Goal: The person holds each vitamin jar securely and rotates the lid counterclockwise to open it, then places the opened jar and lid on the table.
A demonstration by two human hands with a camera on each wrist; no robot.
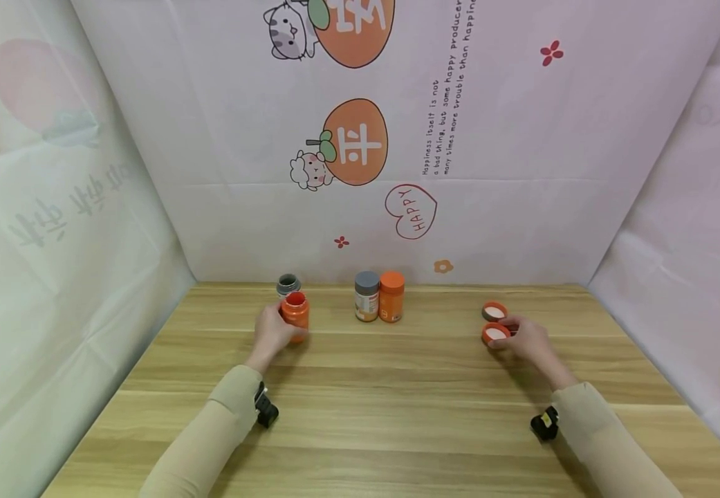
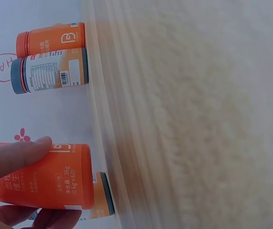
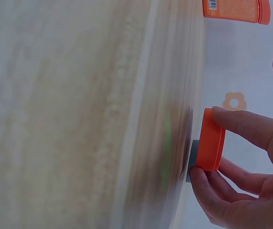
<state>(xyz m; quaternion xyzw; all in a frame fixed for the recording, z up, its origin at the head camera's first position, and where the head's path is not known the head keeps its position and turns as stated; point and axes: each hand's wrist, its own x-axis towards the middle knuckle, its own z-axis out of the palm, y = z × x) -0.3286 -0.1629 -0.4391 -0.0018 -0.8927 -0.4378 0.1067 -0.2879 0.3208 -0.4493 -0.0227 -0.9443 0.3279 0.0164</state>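
Beige sleeves reach from the near side: at left, the left hand curls round an uncapped orange bottle near an uncapped grey-necked bottle; at right, the right hand pinches an orange lid beside a grey lid.

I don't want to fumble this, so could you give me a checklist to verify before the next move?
1. Left hand has a grip on the open orange bottle: ok, fingers and thumb around it.
2. Right hand has the orange cap: ok, pinched at its edge.
3. Orange cap turned to go straight onto a bottle: not ok, its pale inside faces up.
4. Grey cap within reach: ok, just behind the orange cap.
5. Both closed bottles upright: ok, standing side by side between the hands.
6. Open orange bottle's contents: cannot tell.
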